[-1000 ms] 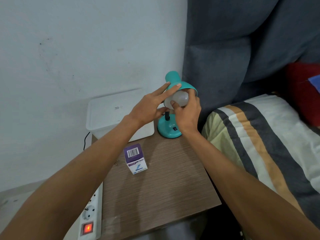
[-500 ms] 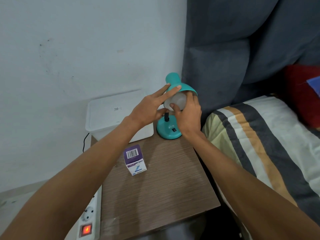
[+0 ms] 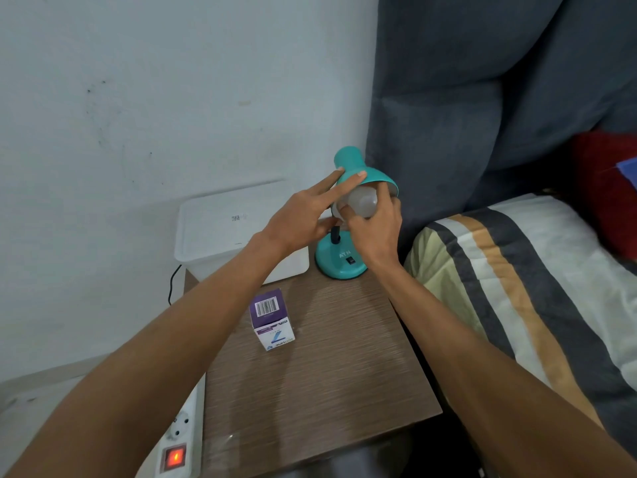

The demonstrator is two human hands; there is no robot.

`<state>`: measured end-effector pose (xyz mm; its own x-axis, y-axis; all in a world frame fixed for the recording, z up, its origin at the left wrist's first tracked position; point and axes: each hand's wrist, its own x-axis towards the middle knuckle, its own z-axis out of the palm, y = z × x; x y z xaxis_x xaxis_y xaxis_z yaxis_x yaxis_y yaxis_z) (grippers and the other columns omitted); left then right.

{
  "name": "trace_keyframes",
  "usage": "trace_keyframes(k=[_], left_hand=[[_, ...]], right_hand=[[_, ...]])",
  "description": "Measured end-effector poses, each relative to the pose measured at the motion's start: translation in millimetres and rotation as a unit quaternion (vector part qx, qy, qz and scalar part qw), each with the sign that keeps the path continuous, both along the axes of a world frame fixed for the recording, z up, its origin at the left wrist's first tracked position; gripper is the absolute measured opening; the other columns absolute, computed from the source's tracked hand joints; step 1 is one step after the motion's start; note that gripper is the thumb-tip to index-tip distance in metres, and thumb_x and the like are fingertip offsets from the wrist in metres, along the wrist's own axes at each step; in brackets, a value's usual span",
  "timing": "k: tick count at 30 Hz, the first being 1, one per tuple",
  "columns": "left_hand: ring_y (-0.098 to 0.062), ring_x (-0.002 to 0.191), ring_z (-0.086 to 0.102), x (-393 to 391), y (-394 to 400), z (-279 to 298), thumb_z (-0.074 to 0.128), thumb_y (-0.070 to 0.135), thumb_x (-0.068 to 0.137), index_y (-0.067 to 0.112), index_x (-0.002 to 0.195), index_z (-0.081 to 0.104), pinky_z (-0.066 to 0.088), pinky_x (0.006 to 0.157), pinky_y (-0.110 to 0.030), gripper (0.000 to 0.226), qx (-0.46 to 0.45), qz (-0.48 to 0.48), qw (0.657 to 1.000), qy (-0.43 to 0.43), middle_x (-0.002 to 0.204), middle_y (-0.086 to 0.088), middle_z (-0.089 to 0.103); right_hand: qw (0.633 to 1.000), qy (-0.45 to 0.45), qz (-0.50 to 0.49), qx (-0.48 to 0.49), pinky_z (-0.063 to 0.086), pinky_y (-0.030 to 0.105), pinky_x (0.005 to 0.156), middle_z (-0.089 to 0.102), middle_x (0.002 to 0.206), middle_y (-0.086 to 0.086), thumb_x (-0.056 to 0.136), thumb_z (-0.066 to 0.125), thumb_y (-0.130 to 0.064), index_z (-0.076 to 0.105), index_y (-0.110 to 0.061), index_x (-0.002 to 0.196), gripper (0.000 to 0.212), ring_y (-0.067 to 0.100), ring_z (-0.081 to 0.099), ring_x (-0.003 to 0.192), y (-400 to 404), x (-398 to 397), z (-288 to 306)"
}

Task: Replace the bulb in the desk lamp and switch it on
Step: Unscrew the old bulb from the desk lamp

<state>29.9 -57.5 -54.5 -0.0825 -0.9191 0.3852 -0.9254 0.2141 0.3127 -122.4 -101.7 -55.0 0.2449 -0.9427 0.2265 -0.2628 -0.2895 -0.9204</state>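
A teal desk lamp [image 3: 351, 163] stands at the back of the wooden bedside table [image 3: 327, 384]. Its round base [image 3: 339, 262] carries a small black switch. A white bulb [image 3: 362, 201] sits in the mouth of the shade. My right hand [image 3: 374, 225] is closed around the bulb from below and the right. My left hand [image 3: 303, 215] rests two stretched fingers on the shade's left rim and steadies it. A purple and white bulb box [image 3: 272, 319] stands upright on the table in front of the lamp.
A white plastic container [image 3: 220, 229] sits at the table's back left against the wall. A white power strip [image 3: 179, 443] with a lit red switch lies left of the table. A striped pillow [image 3: 517, 288] and dark headboard [image 3: 482, 98] are on the right.
My right hand has turned a little around the bulb and its grip has shifted. My left fingers stay on the shade. The lamp and box have not moved.
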Motion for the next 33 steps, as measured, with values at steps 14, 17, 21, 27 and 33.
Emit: trace_keyframes(k=[14, 17, 21, 27, 33], left_hand=[[-0.039, 0.105, 0.072, -0.9, 1.0, -0.8, 0.074, 0.015, 0.092, 0.035, 0.162, 0.026, 0.056, 0.102, -0.051, 0.087, -0.001, -0.003, 1.000, 0.003, 0.168, -0.009, 0.029], [-0.038, 0.116, 0.068, -2.2, 1.1, -1.5, 0.075, 0.014, 0.092, 0.032, 0.162, 0.028, 0.054, 0.105, -0.050, 0.087, -0.004, -0.002, 1.000, 0.008, 0.168, -0.009, 0.030], [-0.038, 0.117, 0.068, -1.7, 2.1, -1.1, 0.076, 0.012, 0.091, 0.031, 0.162, 0.029, 0.055, 0.104, -0.051, 0.087, -0.003, -0.004, 1.000, 0.004, 0.168, -0.010, 0.031], [-0.044, 0.112, 0.068, 0.3, 1.2, -3.4, 0.074, 0.014, 0.092, 0.035, 0.162, 0.025, 0.055, 0.104, -0.053, 0.088, 0.001, -0.002, 1.000, 0.009, 0.169, -0.008, 0.029], [-0.043, 0.105, 0.071, -0.9, 1.8, -3.6, 0.074, 0.015, 0.092, 0.034, 0.162, 0.026, 0.056, 0.102, -0.052, 0.087, -0.006, -0.004, 1.000, 0.006, 0.168, -0.009, 0.029]], right_hand=[[0.999, -0.010, -0.034, 0.007, 0.052, 0.031, 0.095, 0.060, 0.127, 0.008, 0.084, 0.080, -0.022, 0.050, -0.017, 0.132, 0.057, 0.025, 0.060, 0.117, -1.5, -1.6, -2.9], [0.999, -0.006, -0.029, 0.014, 0.044, 0.025, 0.093, 0.056, 0.127, 0.010, 0.086, 0.076, -0.024, 0.052, -0.019, 0.129, 0.049, 0.022, 0.053, 0.118, -0.5, -0.3, -2.0], [0.999, -0.001, -0.040, -0.023, 0.047, 0.037, 0.101, 0.061, 0.123, 0.010, 0.092, 0.069, -0.031, 0.058, -0.018, 0.124, 0.036, 0.023, 0.054, 0.117, 3.4, 1.0, -5.5], [0.996, 0.030, -0.065, -0.044, 0.051, 0.038, 0.100, 0.064, 0.127, 0.006, 0.082, 0.081, -0.030, 0.054, -0.013, 0.132, 0.059, 0.026, 0.060, 0.116, 1.6, -0.9, -6.0], [0.999, 0.012, -0.043, -0.031, 0.054, 0.041, 0.099, 0.058, 0.130, 0.009, 0.088, 0.076, -0.021, 0.047, -0.015, 0.134, 0.055, 0.026, 0.060, 0.117, 3.1, -3.3, -5.9]])
